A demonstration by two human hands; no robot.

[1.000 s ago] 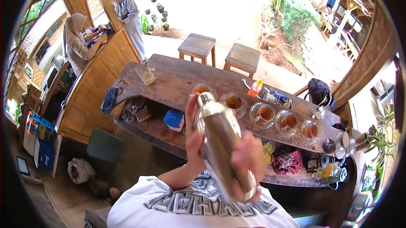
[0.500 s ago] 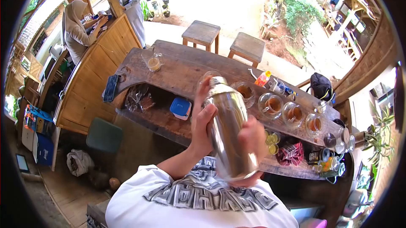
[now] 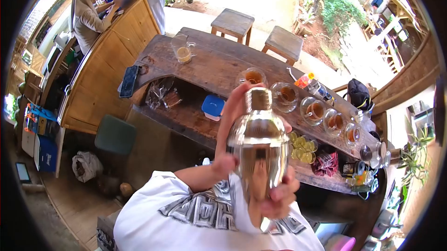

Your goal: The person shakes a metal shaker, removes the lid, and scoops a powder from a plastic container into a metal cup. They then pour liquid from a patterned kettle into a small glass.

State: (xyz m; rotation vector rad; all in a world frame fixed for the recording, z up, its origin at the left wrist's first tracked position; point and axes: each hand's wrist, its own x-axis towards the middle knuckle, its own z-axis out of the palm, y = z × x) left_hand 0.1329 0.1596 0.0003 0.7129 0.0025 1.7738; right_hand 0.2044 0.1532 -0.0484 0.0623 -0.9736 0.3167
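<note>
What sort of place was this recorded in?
Probably an open-air café or drinks bar: there is a metal shaker, a row of glass cups with amber-brown drink on a wooden counter, and stools along its far side.

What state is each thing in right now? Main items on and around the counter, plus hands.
Metal shaker: cap on, gripped in both hands
Left hand: closed around shaker's upper part
Right hand: closed on its lower part
Five glass cups: in a row, holding amber-brown drink
Far-left glass: part filled, pale brown liquid
Blue-lidded box: closed
Phone: lying down, screen looks dark
Red cloth: crumpled
Two stools: upright, unoccupied
</note>
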